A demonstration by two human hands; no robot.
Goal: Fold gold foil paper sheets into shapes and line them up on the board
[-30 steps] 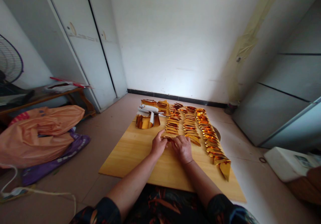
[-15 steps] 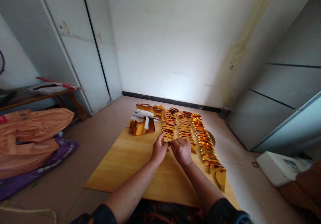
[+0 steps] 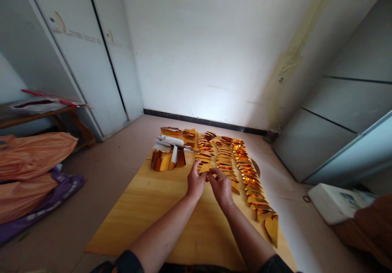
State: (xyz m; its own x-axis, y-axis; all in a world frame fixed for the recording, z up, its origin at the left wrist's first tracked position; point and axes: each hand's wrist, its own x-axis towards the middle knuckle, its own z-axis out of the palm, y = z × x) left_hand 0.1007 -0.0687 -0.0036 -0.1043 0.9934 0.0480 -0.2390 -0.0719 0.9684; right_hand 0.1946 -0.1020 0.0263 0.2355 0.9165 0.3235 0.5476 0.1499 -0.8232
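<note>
A wooden board (image 3: 159, 211) lies on the floor in front of me. Three rows of folded gold foil pieces (image 3: 241, 167) run along its far and right part. My left hand (image 3: 196, 180) and my right hand (image 3: 221, 185) meet at the near end of the left row and pinch one folded gold piece (image 3: 206, 168) between their fingertips. Beside my left hand stands a curled gold foil sheet (image 3: 162, 160) with a white roll across it. A stack of gold sheets (image 3: 180, 133) sits behind that.
Orange and purple plastic bags (image 3: 33, 171) lie on the floor at the left, below a low wooden bench (image 3: 45, 116). White cabinet doors (image 3: 76, 61) stand at the back left. A white box (image 3: 333, 201) sits at the right, next to grey panels (image 3: 337, 114).
The view has swung right and tilted, so the bags slid toward the left edge. Both hands have risen slightly off the board with the gold piece between their fingers.
</note>
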